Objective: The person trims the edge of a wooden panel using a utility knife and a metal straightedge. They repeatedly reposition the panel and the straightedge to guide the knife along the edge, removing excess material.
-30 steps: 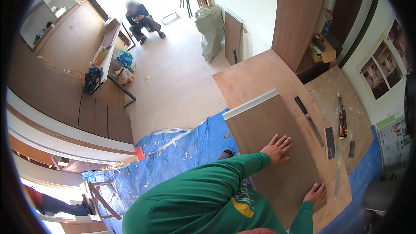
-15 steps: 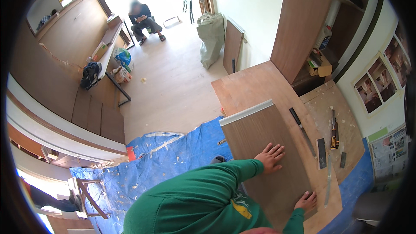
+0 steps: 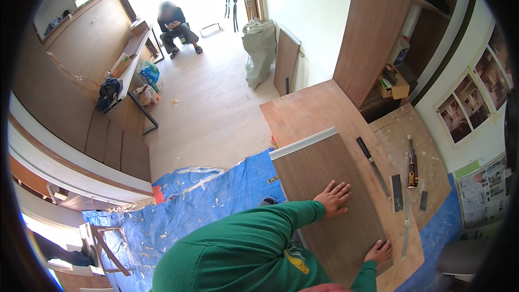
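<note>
My left hand (image 3: 334, 200) lies spread on a brown wood-grain board (image 3: 311, 171), which has a pale strip (image 3: 303, 143) along its far edge. Nearer me, my right hand (image 3: 378, 254) rests on the board's right edge, fingers apart. The board lies on a plywood top (image 3: 292, 109). To its right are a black-handled blade (image 3: 373, 166), a black-and-yellow tool (image 3: 412, 172), a dark flat block (image 3: 396, 192), a smaller block (image 3: 423, 200) and a narrow metal strip (image 3: 405, 230).
A blue sheet (image 3: 194, 227) covers the nearer floor. A person (image 3: 178, 32) squats at the back; another person's leg (image 3: 65, 255) shows by a wooden stand (image 3: 97, 246) at left. A sack (image 3: 257, 51), a bag-laden bench (image 3: 127, 78) and a tall cabinet (image 3: 367, 32) line the room.
The scene has shifted down and slightly left in the view. My hands remain spread on the board in much the same places.
</note>
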`<state>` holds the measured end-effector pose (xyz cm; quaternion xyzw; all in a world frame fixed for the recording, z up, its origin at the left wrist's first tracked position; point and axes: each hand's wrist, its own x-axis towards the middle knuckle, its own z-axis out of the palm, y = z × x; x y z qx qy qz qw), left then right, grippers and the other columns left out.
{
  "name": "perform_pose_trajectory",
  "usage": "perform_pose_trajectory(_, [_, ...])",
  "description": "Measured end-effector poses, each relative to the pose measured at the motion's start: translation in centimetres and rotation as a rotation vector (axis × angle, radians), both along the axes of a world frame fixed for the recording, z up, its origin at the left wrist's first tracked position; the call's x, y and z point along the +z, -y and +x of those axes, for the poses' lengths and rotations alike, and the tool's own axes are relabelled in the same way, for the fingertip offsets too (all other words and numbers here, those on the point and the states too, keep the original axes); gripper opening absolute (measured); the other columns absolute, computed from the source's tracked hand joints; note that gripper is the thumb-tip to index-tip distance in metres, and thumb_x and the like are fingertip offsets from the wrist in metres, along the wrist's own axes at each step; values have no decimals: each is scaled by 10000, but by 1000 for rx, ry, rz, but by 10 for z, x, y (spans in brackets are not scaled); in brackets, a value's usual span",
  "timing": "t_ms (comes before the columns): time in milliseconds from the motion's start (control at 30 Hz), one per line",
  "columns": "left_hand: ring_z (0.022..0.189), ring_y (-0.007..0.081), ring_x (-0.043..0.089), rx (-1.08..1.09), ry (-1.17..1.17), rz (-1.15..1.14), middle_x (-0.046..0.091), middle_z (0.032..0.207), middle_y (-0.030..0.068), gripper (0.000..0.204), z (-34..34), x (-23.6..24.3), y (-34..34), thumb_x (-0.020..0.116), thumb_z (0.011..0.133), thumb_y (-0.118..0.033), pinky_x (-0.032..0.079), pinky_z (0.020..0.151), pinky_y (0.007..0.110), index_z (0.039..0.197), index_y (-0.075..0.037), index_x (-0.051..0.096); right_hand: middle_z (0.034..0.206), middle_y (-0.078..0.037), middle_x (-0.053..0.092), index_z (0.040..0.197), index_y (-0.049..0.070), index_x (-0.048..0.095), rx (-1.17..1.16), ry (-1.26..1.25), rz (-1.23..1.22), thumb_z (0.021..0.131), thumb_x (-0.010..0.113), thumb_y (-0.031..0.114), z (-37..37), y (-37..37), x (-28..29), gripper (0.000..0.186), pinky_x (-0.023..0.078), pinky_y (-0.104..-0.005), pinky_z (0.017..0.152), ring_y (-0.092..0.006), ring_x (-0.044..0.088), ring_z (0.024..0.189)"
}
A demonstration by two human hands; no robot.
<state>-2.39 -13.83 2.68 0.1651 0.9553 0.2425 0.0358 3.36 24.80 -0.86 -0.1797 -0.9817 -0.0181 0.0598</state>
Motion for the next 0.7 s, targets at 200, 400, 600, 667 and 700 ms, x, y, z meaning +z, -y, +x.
perform_pose_trajectory(200, [1638,333,177,2,0,-3,249,1755,156,750,-1,-5,0,472,1056,-546,78,1323,591,1635,-78,385,1518,-201,548,1499,88,538,2,1,-8,1085,494,496,-1,4,5,583,322,-576,1210,-412,489,1414])
perform_pose_trajectory(400, [1645,333,151,-14,45,-34,210,1768,155,762,0,0,4,458,1062,-551,60,1327,585,1649,-76,357,1519,-202,549,1493,85,546,40,-44,-58,1087,489,503,-1,1,3,585,329,-552,1216,-402,487,1423])
perform_pose_trajectory(600, [1651,330,125,-27,65,2,189,1773,164,756,3,10,4,458,1063,-524,33,1330,580,1650,-61,348,1535,-200,544,1485,78,556,-24,16,10,1103,457,534,-1,-1,-5,603,335,-540,1217,-394,482,1432])
perform_pose_trajectory(667, [1649,335,131,-19,53,36,212,1763,180,758,4,9,5,487,1048,-509,32,1329,581,1633,-40,375,1541,-198,541,1487,78,555,-22,24,16,1104,451,542,-1,-2,-4,610,335,-540,1217,-395,480,1433])
perform_pose_trajectory(700, [1648,338,135,-17,46,52,224,1757,188,759,4,9,6,502,1041,-501,32,1329,581,1624,-30,389,1543,-198,539,1488,78,554,-20,18,13,1104,450,543,-1,-2,-5,612,336,-540,1217,-395,480,1433])
